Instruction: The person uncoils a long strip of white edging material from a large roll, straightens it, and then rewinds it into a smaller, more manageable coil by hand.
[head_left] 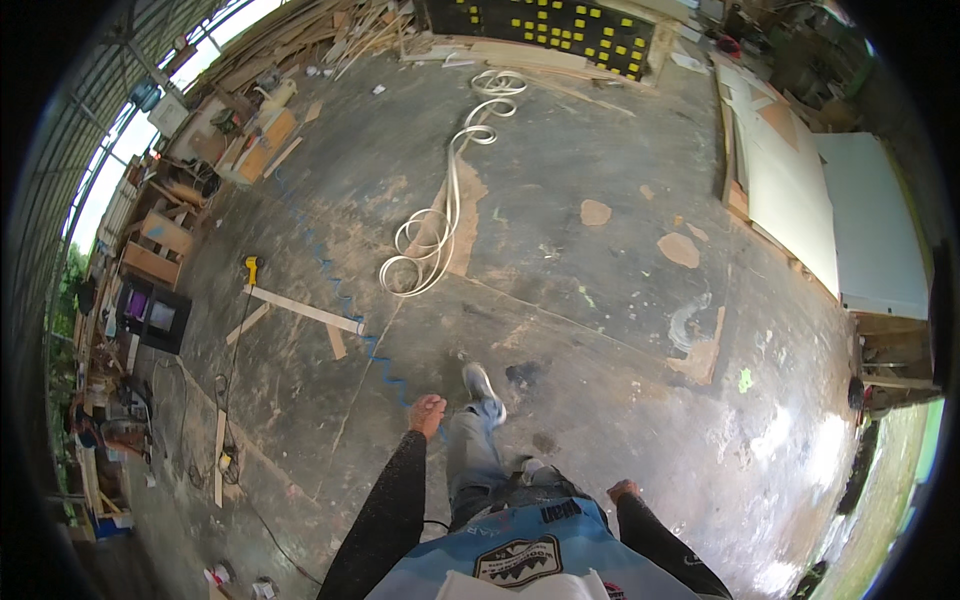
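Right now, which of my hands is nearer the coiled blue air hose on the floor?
Left. The left hand hangs just beside the blue coiled hose; the right hand is far off, beyond the legs.

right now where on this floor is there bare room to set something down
The widest bare patch of concrete floor lies between the coiled white strip and the white panels. A smaller one lies right of the person's shoe. The left side is crowded: a plank, a blue coiled hose near the left hand, cables and wood stacks.
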